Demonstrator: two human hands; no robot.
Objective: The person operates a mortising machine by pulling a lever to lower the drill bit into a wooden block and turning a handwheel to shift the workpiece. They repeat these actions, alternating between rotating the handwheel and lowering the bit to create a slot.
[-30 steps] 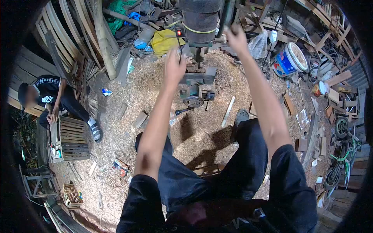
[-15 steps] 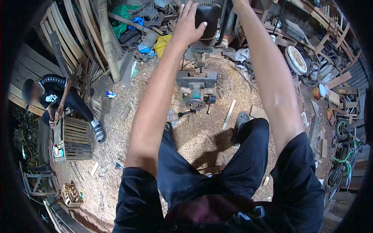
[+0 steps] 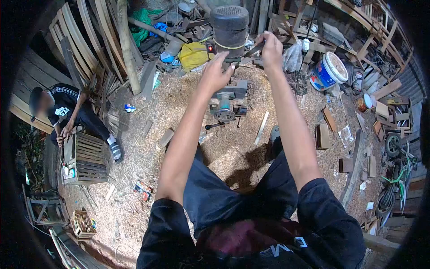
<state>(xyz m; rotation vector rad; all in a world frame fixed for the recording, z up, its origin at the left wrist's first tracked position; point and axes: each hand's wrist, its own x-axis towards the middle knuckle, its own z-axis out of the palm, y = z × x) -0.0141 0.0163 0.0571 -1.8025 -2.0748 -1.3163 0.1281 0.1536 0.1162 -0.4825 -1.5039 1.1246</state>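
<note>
A bench-type drilling machine with a black motor housing (image 3: 229, 29) stands in front of me, a yellowish band round its lower part. Below it sits a grey vise-like clamp (image 3: 235, 89) with a round handwheel (image 3: 225, 115) facing me. My left hand (image 3: 216, 75) is just left of the machine's head, fingers stretched out and thumb apart, with nothing visible in it. To the right of the head, my right hand (image 3: 271, 51) has curled fingers at the end of a dark bar-like handle (image 3: 255, 47); the exact grip is partly hidden.
Wood shavings cover the floor (image 3: 179, 107). A person (image 3: 67, 110) sits at left by a slatted wooden crate (image 3: 89, 154). A white-and-blue bucket (image 3: 329, 71), wood blocks (image 3: 322, 136) and a small green bike (image 3: 396, 179) lie to the right. A yellow bag (image 3: 193, 54) is beside the machine.
Both hands have come down from the top of the view. My left hand has left the front of the motor housing, and my right hand now shows fully. The view has tilted upward slightly.
</note>
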